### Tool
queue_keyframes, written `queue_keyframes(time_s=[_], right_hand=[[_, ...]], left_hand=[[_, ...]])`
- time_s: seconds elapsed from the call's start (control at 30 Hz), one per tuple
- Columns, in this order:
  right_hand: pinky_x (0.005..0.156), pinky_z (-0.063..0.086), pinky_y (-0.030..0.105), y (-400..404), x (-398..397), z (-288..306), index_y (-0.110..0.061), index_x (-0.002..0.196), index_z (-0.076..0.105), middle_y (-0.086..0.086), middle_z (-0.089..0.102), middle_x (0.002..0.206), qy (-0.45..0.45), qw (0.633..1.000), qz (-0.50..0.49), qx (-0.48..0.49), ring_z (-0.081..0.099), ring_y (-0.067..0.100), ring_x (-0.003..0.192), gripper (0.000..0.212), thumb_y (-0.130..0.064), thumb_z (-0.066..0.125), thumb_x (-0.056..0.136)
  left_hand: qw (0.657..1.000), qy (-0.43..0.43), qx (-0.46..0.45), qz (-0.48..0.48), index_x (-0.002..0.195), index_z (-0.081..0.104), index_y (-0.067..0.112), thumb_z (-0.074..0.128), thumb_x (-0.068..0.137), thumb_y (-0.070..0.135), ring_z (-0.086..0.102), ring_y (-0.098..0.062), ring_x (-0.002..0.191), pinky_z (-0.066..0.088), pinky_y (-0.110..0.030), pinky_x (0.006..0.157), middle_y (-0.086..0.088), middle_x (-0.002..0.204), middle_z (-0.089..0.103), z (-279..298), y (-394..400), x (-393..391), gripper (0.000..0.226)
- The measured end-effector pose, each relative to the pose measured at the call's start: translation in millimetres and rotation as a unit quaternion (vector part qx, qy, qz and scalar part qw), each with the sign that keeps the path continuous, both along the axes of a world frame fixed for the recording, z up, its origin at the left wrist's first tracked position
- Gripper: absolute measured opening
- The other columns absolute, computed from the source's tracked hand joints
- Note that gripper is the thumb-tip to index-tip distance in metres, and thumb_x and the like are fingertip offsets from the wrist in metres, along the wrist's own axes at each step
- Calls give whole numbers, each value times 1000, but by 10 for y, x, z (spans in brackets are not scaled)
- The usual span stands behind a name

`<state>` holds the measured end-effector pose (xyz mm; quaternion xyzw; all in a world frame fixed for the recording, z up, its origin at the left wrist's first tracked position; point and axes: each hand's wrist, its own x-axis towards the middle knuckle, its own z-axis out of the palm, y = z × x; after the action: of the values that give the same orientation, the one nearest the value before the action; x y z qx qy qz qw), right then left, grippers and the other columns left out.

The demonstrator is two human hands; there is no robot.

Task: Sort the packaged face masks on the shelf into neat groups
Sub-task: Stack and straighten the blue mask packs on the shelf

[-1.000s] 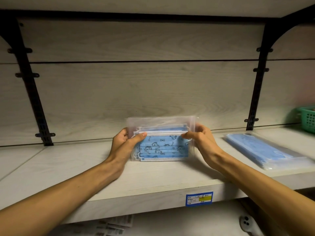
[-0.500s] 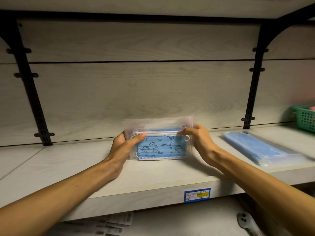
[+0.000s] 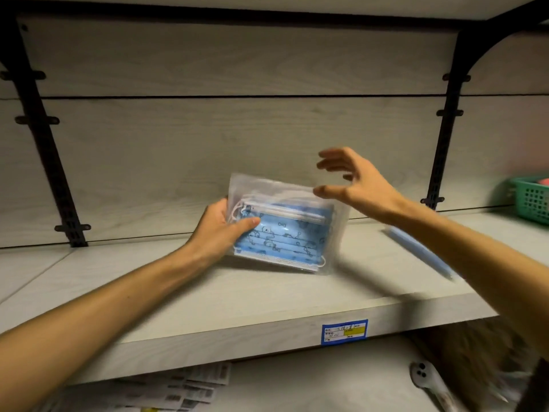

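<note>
One clear pack of printed blue masks [image 3: 282,230] is tilted over the shelf [image 3: 208,295], mid-shelf, gripped at its left end by the left hand [image 3: 219,230], thumb on front. Right hand [image 3: 356,182] hovers just above the pack's right end, fingers spread, holding nothing. Plain blue mask pack [image 3: 416,251] lies flat to the right, blurred; green basket [image 3: 531,200] at far right.

Blue-and-yellow price label [image 3: 344,331] on shelf front edge [image 3: 208,349]: handwriting too small, illegible.
</note>
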<state>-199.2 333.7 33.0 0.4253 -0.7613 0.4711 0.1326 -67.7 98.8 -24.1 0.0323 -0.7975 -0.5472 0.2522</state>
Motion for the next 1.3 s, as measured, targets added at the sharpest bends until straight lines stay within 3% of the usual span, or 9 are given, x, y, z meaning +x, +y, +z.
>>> queue_keyframes(time_s=[0.17, 0.27, 0.4, 0.57, 0.73, 0.83, 0.93, 1.07, 1.3], right_hand=[[78, 57, 22, 48, 39, 276, -17, 113, 69, -3, 74, 105, 53, 962, -19, 269, 69, 15, 95, 34, -26, 79, 81], [57, 49, 21, 166, -34, 194, -8, 89, 72, 2, 72, 80, 27, 972, -22, 234, 65, 16, 72, 16, -22, 78, 84], [71, 56, 41, 376, -169, 41, 2, 95, 73, 22, 73, 96, -31, 994, -1, 109, 69, 30, 76, 21, -17, 76, 86], [57, 55, 21, 651, -399, -75, -16, 87, 79, -2, 78, 87, -150, 988, 20, -15, 72, 12, 71, 6, -12, 74, 85], [42, 44, 22, 693, -554, -199, -10, 70, 67, 4, 59, 59, -362, 930, -45, -49, 51, 13, 43, 14, -16, 77, 78], [48, 48, 24, 596, -569, -287, -9, 87, 66, 7, 66, 79, -463, 886, -31, 6, 61, 18, 56, 11, -17, 71, 82], [63, 52, 28, 484, -542, -379, -8, 103, 63, 10, 67, 99, -504, 863, -5, 43, 63, 20, 71, 17, -15, 66, 87], [56, 50, 26, 403, -440, -520, -8, 108, 62, 10, 62, 93, -475, 873, -29, 109, 58, 20, 68, 24, -18, 69, 87], [71, 55, 37, 463, -327, -593, -6, 119, 53, 15, 64, 110, -384, 906, -65, 168, 63, 29, 83, 42, -28, 71, 88]], left_hand=[[977, 65, -201, -10, 110, 69, 13, 79, 84, 10, 73, -23, 96, 58, -46, 91, -4, 106, 76, 468, 160, -107, 27], [944, 102, -310, 45, 98, 71, 21, 75, 73, 35, 71, -23, 87, 58, -45, 80, 3, 89, 75, 693, 320, -166, 29], [897, 167, -385, 142, 107, 66, 26, 75, 75, 52, 70, -21, 92, 57, -41, 79, 8, 100, 75, 791, 581, -303, 42], [954, 207, -126, 175, 143, 38, 22, 78, 82, 52, 52, -9, 120, 41, -20, 95, 6, 138, 51, 595, 935, -490, 79], [986, -93, 130, -42, 134, 55, 13, 61, 97, 47, 71, -15, 105, 59, -38, 90, -3, 126, 69, 300, 1189, -678, 50], [984, -144, 103, -11, 115, 65, 13, 63, 98, 26, 74, -2, 69, 56, -21, 55, 3, 90, 80, 174, 1210, -760, 22], [977, -176, 100, 59, 110, 67, 10, 67, 94, 17, 66, -1, 49, 48, -17, 43, 8, 63, 73, 75, 1101, -790, 18], [962, -239, 96, 87, 117, 67, 5, 70, 91, 14, 67, -7, 48, 50, -20, 43, -1, 79, 75, -29, 1006, -723, 27], [942, -308, -20, 134, 114, 61, 7, 73, 92, 25, 65, -13, 50, 53, -25, 43, -5, 85, 69, -140, 976, -617, 31]])
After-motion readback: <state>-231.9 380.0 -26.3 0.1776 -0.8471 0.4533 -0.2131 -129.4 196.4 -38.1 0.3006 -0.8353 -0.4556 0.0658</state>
